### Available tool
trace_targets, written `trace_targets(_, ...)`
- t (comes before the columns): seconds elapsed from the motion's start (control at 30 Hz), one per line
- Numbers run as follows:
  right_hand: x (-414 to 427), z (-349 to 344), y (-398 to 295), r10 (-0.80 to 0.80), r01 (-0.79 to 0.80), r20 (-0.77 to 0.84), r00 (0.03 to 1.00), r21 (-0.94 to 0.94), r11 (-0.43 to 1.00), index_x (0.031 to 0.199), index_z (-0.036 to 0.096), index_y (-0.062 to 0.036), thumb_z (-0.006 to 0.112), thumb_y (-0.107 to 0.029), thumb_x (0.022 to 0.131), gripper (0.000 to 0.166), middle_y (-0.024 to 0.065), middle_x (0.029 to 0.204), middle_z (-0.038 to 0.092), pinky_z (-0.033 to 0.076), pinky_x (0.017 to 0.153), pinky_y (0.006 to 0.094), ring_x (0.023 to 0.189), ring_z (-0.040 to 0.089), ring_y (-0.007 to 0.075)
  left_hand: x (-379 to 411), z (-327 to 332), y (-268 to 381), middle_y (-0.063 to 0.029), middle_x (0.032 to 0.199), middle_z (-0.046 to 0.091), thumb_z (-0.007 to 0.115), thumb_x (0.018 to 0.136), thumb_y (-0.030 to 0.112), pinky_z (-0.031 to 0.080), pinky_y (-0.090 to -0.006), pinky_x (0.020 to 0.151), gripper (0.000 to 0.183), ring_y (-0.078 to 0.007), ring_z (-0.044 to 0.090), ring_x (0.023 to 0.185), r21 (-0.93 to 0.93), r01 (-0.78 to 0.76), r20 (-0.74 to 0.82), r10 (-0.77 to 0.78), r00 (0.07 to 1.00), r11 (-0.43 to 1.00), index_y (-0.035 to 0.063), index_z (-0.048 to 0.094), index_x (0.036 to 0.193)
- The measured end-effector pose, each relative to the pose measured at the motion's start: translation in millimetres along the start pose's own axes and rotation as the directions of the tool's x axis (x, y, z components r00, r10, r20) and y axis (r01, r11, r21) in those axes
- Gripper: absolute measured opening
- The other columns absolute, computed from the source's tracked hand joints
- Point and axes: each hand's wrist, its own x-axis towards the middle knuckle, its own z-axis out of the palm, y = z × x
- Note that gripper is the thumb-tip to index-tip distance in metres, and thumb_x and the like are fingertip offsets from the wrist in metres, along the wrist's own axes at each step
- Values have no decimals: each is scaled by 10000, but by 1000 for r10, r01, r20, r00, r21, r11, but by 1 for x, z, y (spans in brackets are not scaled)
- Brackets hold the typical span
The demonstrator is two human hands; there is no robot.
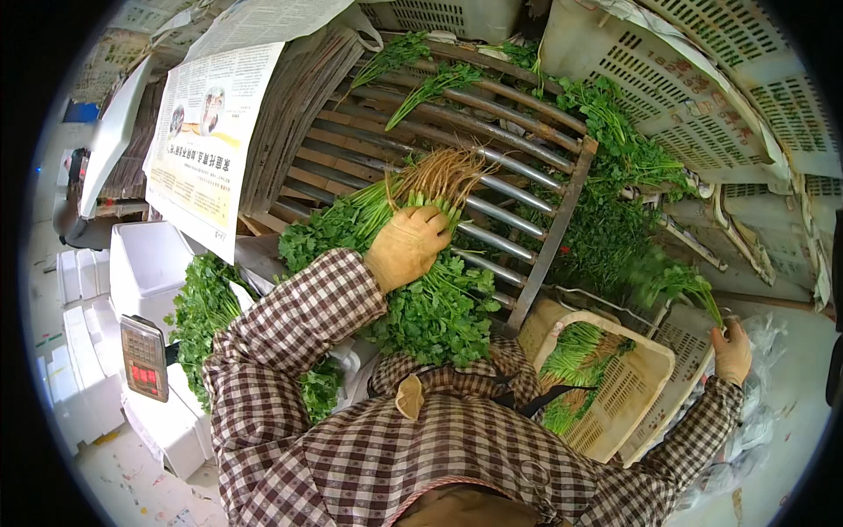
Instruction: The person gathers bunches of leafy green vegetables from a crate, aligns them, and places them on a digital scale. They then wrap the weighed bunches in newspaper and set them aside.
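Observation:
My left hand [409,245] grips a thick bunch of cilantro [431,316] around its stems. The bunch's brown roots [444,172] point away from me over a rack of metal bars [504,189]. Its leaves hang toward my lap, and more leafy stems spread out left of my hand. Far to the right, my right hand [731,350] pinches a few stems of a small cilantro sprig [678,280]. The sprig's blurred leaves reach back toward a heap of loose greens [593,244] beyond the rack's end bar.
Stacked newspapers [303,112] stand at the rack's left. A plastic crate [649,352] holding rooted bunches sits between my lap and right arm. Large slotted crates [658,99] line the far right. A digital scale display [144,359] and white foam boxes [148,257] are at left.

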Motion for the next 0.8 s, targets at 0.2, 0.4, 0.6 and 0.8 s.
trace_targets(0.2,-11,50,-206,-463,304,-11,886,769,563,1241,626,-34,628,-317,919,429,154,1191,656,472,930,336,1077,635,255,-6,3,2,-58,1197,557,663,748,153,413,-400,983,399,-237,486,1209,22,-22,-19,23,1000,1000,114,617,1143)
trace_targets(0.4,-46,100,-408,-742,-159,280,609,960,232,1442,435,-60,522,-554,940,710,159,1419,510,383,1050,368,1263,512,288,15,24,13,-103,1194,587,641,753,116,398,-426,1055,342,-261,507,1220,-133,-89,3,90,996,987,70,634,1091)
trace_targets(0.6,-58,94,-394,-761,-140,188,621,982,128,1511,263,-7,547,-549,937,838,198,1504,376,337,1105,372,1324,440,298,35,56,42,-50,989,658,603,846,165,369,-415,1070,218,-211,586,994,-244,-228,-53,222,974,943,106,707,1028)
trace_targets(0.8,-73,86,-421,-686,281,214,696,798,534,1530,233,-74,585,-390,929,765,243,1486,377,394,1079,418,1307,453,391,44,26,57,-101,1151,630,607,882,124,470,-422,951,285,-289,590,1037,-580,131,328,83,941,804,56,632,1158)
